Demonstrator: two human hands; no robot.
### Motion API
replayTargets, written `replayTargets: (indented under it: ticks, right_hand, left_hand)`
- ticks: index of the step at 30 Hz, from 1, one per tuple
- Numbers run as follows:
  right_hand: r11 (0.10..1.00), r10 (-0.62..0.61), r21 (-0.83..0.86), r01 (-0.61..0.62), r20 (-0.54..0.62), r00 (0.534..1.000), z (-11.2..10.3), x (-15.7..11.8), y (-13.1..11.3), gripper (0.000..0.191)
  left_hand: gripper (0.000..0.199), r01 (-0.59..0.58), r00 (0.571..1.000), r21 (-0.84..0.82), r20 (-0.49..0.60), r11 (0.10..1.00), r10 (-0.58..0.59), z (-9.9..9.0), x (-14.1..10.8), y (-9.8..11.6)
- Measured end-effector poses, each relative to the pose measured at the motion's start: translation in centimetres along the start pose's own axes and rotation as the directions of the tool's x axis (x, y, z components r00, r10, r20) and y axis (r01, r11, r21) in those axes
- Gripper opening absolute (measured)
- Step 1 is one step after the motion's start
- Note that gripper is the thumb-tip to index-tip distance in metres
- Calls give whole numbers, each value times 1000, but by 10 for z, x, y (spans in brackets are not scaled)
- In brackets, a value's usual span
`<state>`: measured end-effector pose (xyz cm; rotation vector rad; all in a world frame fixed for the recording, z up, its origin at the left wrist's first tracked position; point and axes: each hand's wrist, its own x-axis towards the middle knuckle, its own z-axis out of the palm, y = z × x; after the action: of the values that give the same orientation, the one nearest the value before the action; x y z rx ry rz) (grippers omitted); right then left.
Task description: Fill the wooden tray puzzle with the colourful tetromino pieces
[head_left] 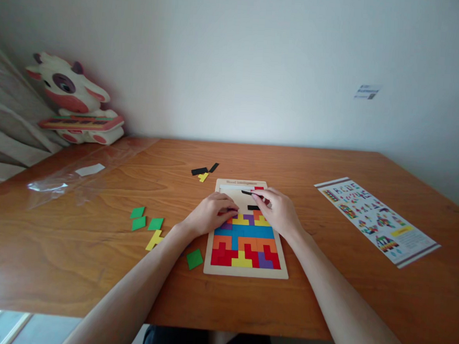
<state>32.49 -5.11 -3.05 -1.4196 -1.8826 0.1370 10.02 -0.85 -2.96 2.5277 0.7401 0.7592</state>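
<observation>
A wooden puzzle board (207,267) lies in front of me, its lower part filled with red, yellow, purple, orange and blue pieces. My right hand (276,206) pinches a thin black puzzle piece (246,193) over the upper part of the board, where the pale base shows. Below it, a black bar piece (253,208) lies on the board. My left hand (213,213) rests over the board's left edge, its fingers bent together at the upper row of pieces. Whether anything is under those fingertips is hidden.
Several green squares (138,223) and a yellow piece (154,239) lie left of the board. Black pieces (199,171) and a small yellow piece (203,177) lie behind it. A printed sheet (379,222) is at right, a plastic bag (72,176) and cow toy keyboard (81,122) at left.
</observation>
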Motion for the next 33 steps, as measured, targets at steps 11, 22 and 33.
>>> replayTargets:
  ticks: [11,22,33]
  right_hand:
    - [992,73,107,-66,-68,995,1,0,4,25]
    - [971,23,240,-21,-6,1000,0,1,0,31]
    - [987,-24,157,20,24,999,2,0,-2,28]
  left_hand:
    - [19,72,997,-100,4,992,-72,-2,-4,4]
    - [36,262,850,-634,-205,727,-485,-12,1,-11]
    - [34,538,796,-607,137,585,-590,-96,-35,-33]
